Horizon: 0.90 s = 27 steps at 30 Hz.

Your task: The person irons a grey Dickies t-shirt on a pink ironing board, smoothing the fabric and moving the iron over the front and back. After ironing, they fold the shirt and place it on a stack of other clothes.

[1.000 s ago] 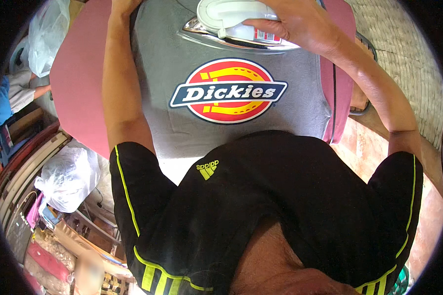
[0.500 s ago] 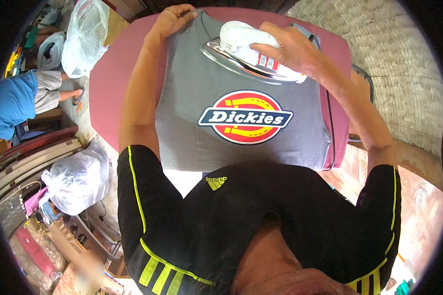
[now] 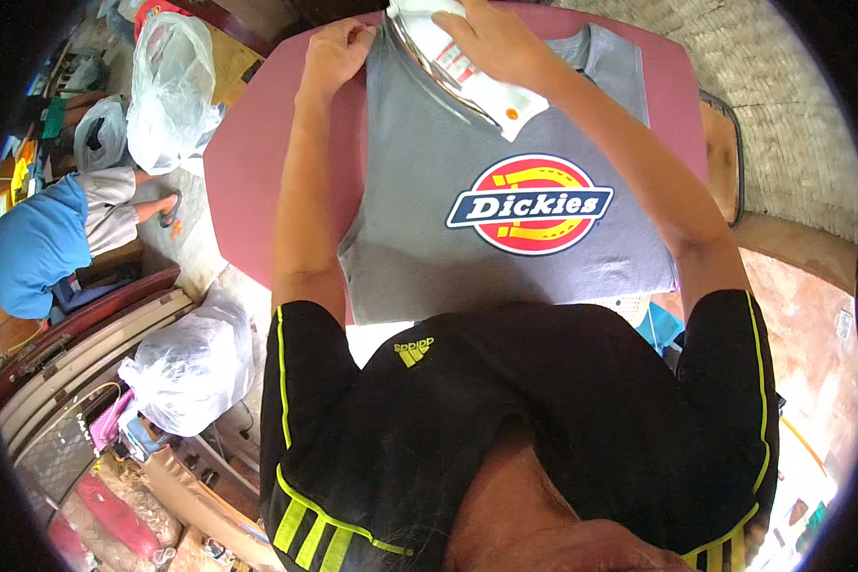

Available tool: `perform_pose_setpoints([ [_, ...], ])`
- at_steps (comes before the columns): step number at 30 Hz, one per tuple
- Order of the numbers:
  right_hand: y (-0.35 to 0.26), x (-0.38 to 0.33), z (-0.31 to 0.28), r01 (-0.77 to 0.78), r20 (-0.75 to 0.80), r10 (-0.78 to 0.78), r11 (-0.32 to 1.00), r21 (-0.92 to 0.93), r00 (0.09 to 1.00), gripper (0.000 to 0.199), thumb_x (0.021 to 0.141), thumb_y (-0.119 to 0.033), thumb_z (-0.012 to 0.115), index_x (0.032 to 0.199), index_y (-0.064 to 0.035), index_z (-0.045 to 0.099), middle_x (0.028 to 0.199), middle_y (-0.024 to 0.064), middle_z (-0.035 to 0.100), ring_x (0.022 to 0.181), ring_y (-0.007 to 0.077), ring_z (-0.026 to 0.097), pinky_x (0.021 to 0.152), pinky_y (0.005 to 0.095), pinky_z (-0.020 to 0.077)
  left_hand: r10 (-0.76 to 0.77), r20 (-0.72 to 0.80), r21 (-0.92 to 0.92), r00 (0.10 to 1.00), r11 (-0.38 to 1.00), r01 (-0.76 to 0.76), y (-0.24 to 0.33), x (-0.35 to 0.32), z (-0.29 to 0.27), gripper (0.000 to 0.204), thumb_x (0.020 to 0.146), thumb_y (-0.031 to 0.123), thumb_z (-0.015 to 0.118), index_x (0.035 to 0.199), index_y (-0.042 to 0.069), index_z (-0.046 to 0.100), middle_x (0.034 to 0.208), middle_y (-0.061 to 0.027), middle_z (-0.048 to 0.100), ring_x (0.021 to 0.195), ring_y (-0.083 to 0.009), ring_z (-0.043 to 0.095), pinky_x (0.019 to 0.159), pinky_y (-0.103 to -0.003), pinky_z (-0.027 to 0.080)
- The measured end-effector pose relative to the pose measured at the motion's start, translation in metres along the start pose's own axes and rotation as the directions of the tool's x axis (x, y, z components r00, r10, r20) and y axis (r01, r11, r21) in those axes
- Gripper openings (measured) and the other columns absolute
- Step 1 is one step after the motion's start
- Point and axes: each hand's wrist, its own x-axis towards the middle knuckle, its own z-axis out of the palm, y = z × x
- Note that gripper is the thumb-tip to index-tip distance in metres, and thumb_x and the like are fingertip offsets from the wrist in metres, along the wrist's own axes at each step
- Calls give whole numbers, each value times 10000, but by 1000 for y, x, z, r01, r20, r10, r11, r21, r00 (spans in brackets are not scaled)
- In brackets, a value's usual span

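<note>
A grey sleeveless shirt point(image 3: 410, 200) with a red, yellow and navy printed emblem lies spread over a maroon padded ironing board point(image 3: 248, 162). My right hand point(image 3: 505, 43) is wrapped round a white iron point(image 3: 448, 67) with a shiny metal sole. The iron rests on the shirt's far left shoulder, its heel toward me and its front end cut off by the picture's top edge. At the outer edge of that shoulder, my left hand point(image 3: 338, 52) has its fingers closed on the cloth. Both forearms reach away across the board.
To the left, a person in a blue top point(image 3: 43, 238) bends over near a hanging clear plastic bag point(image 3: 172, 95). A stuffed plastic bag point(image 3: 195, 362) sits closer, beside stacked boards point(image 3: 95, 334). A woven mat surface point(image 3: 772, 114) lies beyond the board's right end.
My right hand has slid the iron leftward and away to the far left shoulder, turning its heel toward me. My left hand stays at the shoulder edge. The whole view has shifted slightly.
</note>
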Motion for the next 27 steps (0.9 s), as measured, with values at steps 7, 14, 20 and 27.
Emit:
perform_pose_setpoints([
  [7, -32, 34, 6, -193, 55, 189, 977, 90, 980, 458, 980, -371, 445, 1036, 83, 485, 995, 393, 583, 996, 530, 567, 839, 529, 453, 199, -250, 71, 948, 980, -187, -29, -2, 9, 106, 858, 162, 664, 867, 59, 691, 762, -33, 657, 688, -150, 613, 628, -300, 486],
  [14, -27, 20, 7, -197, -21, 200, 974, 110, 980, 477, 971, -394, 461, 1044, 78, 473, 988, 385, 591, 1007, 521, 571, 853, 536, 445, -3, -122, -113, 993, 993, -11, -24, -1, 2, 193, 822, 256, 710, 917, 91, 741, 798, -75, 716, 722, -199, 664, 712, -328, 518],
  [20, -21, 45, 11, -252, 0, 252, 966, 59, 968, 479, 968, -402, 466, 1035, 71, 497, 1009, 383, 594, 1018, 518, 576, 848, 533, 463, 4, -84, -69, 996, 998, -10, -17, -1, -2, 212, 807, 276, 731, 914, 93, 746, 787, -77, 715, 698, -199, 662, 693, -322, 522],
  [27, -17, 26, -4, -196, 94, 194, 981, 9, 977, 496, 967, -410, 467, 1068, 74, 513, 1052, 369, 595, 1020, 509, 580, 844, 533, 458, 43, -72, -104, 996, 993, -51, -24, 7, 3, 231, 802, 268, 734, 916, 67, 741, 793, -69, 715, 713, -181, 662, 712, -309, 520],
])
